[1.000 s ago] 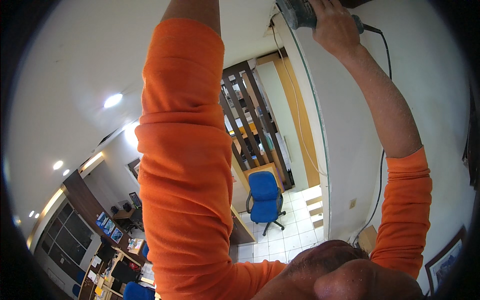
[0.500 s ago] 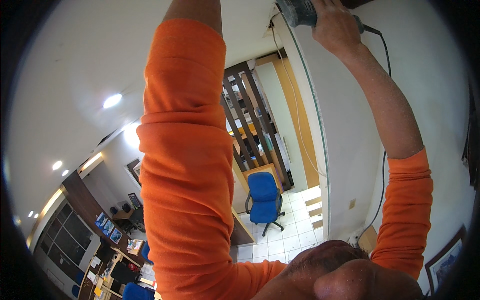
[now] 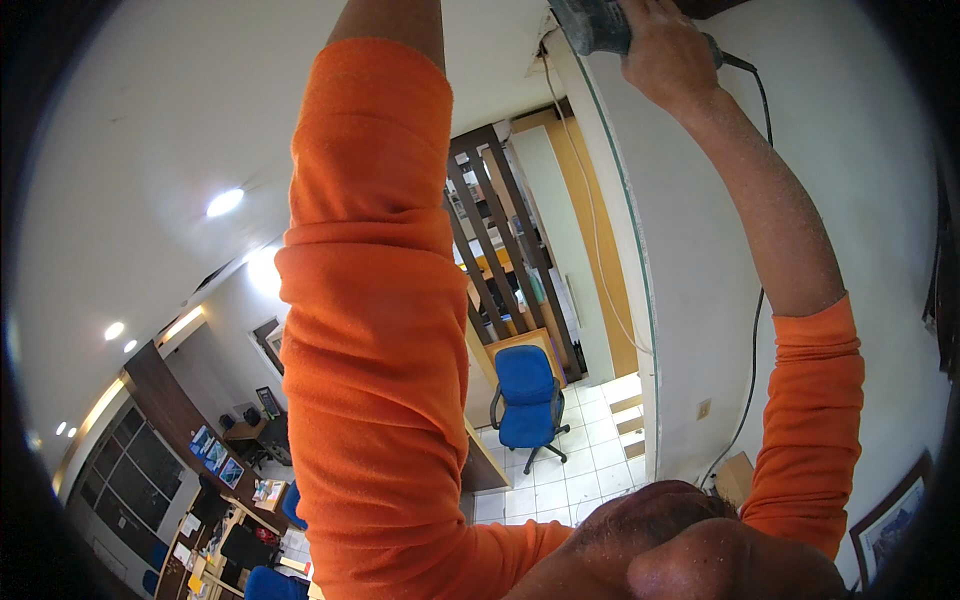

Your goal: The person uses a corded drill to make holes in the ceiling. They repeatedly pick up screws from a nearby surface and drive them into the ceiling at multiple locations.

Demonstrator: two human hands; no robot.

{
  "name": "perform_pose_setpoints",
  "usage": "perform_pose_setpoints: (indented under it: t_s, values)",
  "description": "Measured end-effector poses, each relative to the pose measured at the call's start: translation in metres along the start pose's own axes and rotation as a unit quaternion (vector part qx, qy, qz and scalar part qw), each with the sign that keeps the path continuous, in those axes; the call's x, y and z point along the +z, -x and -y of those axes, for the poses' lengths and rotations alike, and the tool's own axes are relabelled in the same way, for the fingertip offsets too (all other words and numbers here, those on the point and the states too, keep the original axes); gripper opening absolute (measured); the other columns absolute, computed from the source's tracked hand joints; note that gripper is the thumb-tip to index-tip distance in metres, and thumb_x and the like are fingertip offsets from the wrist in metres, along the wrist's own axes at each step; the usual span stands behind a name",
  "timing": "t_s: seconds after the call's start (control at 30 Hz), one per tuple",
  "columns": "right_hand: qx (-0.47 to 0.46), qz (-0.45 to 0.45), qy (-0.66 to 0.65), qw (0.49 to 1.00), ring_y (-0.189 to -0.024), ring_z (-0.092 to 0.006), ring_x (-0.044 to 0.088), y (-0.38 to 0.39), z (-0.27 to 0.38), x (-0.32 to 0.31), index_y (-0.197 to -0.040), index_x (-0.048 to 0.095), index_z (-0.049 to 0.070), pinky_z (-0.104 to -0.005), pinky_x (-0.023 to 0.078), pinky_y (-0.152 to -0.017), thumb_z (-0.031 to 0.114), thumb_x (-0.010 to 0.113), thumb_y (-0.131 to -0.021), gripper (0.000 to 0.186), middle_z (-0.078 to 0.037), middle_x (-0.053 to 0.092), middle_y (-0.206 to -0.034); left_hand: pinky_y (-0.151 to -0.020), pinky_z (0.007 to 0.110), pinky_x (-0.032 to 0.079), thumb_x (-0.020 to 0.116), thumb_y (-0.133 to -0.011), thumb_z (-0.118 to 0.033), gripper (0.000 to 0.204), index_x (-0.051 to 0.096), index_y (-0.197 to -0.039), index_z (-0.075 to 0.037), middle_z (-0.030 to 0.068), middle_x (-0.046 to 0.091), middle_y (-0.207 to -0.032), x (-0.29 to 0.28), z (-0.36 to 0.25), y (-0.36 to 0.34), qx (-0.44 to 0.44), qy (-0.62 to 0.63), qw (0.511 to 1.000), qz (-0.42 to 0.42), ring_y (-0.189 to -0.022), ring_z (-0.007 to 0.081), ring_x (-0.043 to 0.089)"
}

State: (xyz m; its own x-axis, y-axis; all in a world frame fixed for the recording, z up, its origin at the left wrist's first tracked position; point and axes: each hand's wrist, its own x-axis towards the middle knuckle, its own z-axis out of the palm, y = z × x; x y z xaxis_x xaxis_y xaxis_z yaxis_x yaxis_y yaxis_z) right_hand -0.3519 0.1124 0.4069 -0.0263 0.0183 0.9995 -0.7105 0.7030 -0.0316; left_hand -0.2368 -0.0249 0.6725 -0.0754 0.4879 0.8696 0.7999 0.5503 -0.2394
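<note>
High at the upper right, my right hand [image 3: 672,55] is wrapped round a corded power tool [image 3: 592,26] with a dusty grey-green body. The top edge cuts off part of the tool, so its exact kind cannot be made out. From its rear a black cord [image 3: 765,100] runs down along the wall. The tool is close to the upper end of a wall edge [image 3: 610,150] with a green line along it. My left arm [image 3: 375,260], in a pushed-up orange sleeve, reaches straight up past the top edge, and its hand is out of view.
A blue office chair [image 3: 527,405] stands on the white tiled floor [image 3: 585,460], before a dark slatted partition [image 3: 490,240]. A thin pale cable [image 3: 590,200] hangs near the wall edge. A framed picture [image 3: 890,520] is at the lower right, and cluttered desks [image 3: 225,540] fill the lower left.
The power tool and my right hand have shifted very slightly left. The black cord has swung left, away from my right sleeve. My left arm has barely moved.
</note>
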Motion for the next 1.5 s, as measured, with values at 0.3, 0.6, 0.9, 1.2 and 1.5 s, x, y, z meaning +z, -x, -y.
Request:
perform_pose_setpoints:
  t_s: [0.3, 0.6, 0.9, 1.2, 1.5]
  values:
    - [-0.006, -0.017, -0.007, 1.0, -0.125, -0.0416, 0.056, -0.007, -0.002, 0.002, -0.16, 0.027, 0.005, -0.0517, 0.047, -0.108, 0.005, 0.06, -0.089, 0.078, -0.026, 0.06, -0.133, -0.127, 0.046, 0.02, 0.048, -0.106, -0.052, 0.077, 0.023, -0.161, -0.004, 0.0208, 0.026, -0.165, 0.027, -0.026, 0.009, -0.085, 0.082, 0.992, -0.034, -0.152, 0.0411, 0.023]
    - [0.008, -0.093, 0.037, 0.995, -0.126, -0.0398, 0.055, 0.014, 0.001, 0.003, -0.159, 0.03, 0.007, -0.0547, 0.047, -0.104, 0.007, 0.067, -0.083, 0.084, -0.024, 0.061, -0.133, -0.126, 0.048, 0.017, 0.055, -0.098, -0.065, 0.098, 0.014, -0.163, -0.005, 0.0276, 0.02, -0.165, -0.003, 0.001, 0.009, 0.073, -0.023, 0.995, 0.071, -0.154, 0.0448, 0.017]
    - [-0.028, -0.125, -0.011, 0.992, -0.111, -0.0408, 0.061, 0.004, -0.024, 0.0, -0.155, 0.037, 0.006, -0.0542, 0.05, -0.094, 0.003, 0.062, -0.082, 0.077, -0.023, 0.065, -0.118, -0.125, 0.053, 0.017, 0.051, -0.09, -0.081, 0.115, 0.013, -0.162, 0.001, 0.0293, 0.023, -0.164, 0.025, -0.037, 0.007, -0.102, 0.056, 0.992, -0.047, -0.152, 0.0468, 0.021]
    - [-0.021, -0.128, 0.036, 0.991, -0.103, -0.0376, 0.062, -0.015, -0.01, -0.02, -0.154, 0.038, 0.004, -0.0505, 0.052, -0.09, 0.002, 0.06, -0.082, 0.075, -0.02, 0.067, -0.11, -0.124, 0.049, 0.024, 0.058, -0.096, -0.064, 0.094, 0.032, -0.157, 0.002, 0.029, 0.046, -0.152, 0.023, -0.017, -0.006, -0.043, -0.374, 0.925, -0.044, -0.147, 0.0448, 0.037]
    - [-0.015, -0.107, 0.067, 0.992, -0.101, -0.0368, 0.062, -0.017, -0.021, -0.007, -0.156, 0.035, 0.001, -0.05, 0.05, -0.092, 0.003, 0.061, -0.081, 0.079, -0.02, 0.067, -0.111, -0.123, 0.05, 0.03, 0.05, -0.104, -0.029, 0.058, 0.038, -0.158, -0.012, 0.0279, 0.039, -0.158, 0.04, -0.053, 0.053, 0.032, -0.718, 0.687, 0.108, -0.148, 0.0418, 0.036]
